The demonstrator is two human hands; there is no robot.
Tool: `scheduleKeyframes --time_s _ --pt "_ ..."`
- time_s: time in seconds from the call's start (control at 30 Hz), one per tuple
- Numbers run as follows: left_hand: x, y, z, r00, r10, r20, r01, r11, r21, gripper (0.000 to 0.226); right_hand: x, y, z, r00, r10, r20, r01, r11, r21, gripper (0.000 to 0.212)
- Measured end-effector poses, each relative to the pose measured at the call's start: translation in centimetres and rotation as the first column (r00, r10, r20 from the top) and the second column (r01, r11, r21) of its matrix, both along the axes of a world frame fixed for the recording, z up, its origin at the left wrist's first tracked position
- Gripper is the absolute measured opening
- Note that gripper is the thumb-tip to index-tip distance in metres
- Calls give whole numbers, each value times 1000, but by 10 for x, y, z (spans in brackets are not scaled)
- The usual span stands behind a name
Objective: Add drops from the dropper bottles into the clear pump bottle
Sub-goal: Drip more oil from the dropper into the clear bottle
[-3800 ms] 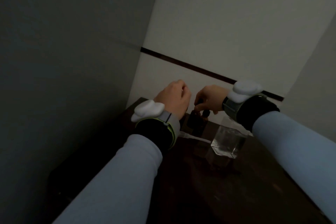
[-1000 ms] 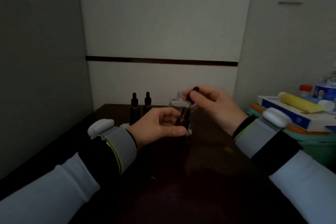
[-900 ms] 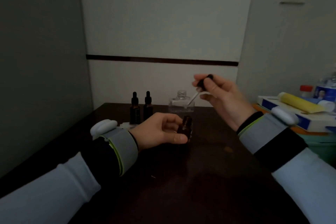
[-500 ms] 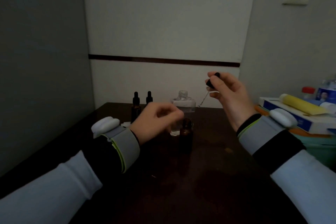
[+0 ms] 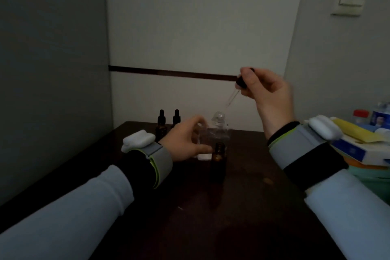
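The clear pump bottle (image 5: pixel 219 131) stands uncapped near the back of the dark table (image 5: pixel 242 207). In front of it is an open amber dropper bottle (image 5: pixel 219 160). My right hand (image 5: pixel 268 93) pinches the black bulb of a glass dropper (image 5: pixel 233 97), whose tip slants down toward the clear bottle's mouth from a little above it. My left hand (image 5: pixel 185 143) reaches around the clear bottle's left side with fingers spread; I cannot tell if it touches it. Two capped dropper bottles (image 5: pixel 161 124) (image 5: pixel 176 117) stand behind my left hand.
A white object (image 5: pixel 203 156) lies on the table beside the amber bottle. At the right edge is a stack of boxes (image 5: pixel 363 152) with a yellow tube (image 5: pixel 356 133) and a water bottle (image 5: pixel 382 115). Walls close in at the left and back.
My right hand lifted the dropper out of the amber bottle and raised it up and right, over the clear bottle. My left hand let go of the amber bottle and moved to the clear one.
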State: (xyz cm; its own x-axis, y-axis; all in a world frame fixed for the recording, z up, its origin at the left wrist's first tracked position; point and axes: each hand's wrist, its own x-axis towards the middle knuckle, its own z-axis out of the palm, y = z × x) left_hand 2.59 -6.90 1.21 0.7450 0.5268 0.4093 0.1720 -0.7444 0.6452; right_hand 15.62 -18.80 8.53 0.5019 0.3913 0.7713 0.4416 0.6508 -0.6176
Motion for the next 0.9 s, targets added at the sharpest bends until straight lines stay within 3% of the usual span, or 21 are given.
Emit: scheduleKeyframes --time_s 0.23,0.43,0.63,0.8,0.9 --pt "-3 -6 1 1000 -20 5 19 997 73 48 -6 9 -18 982 -59 180 73 995 -72 14" --pt "-4 -7 1 1000 -15 8 14 998 60 47 -1 0 -15 994 -56 96 51 997 58 11" --pt "-6 -9 5 999 -17 -36 20 995 95 48 -6 8 -39 964 -7 264 58 981 -183 14" --pt "-8 -10 7 998 -14 -61 20 994 105 53 -3 9 -46 971 10 237 43 975 -219 7" --pt "-9 -10 7 998 -17 -66 23 995 102 55 -4 10 -45 976 -10 219 64 969 -241 14"
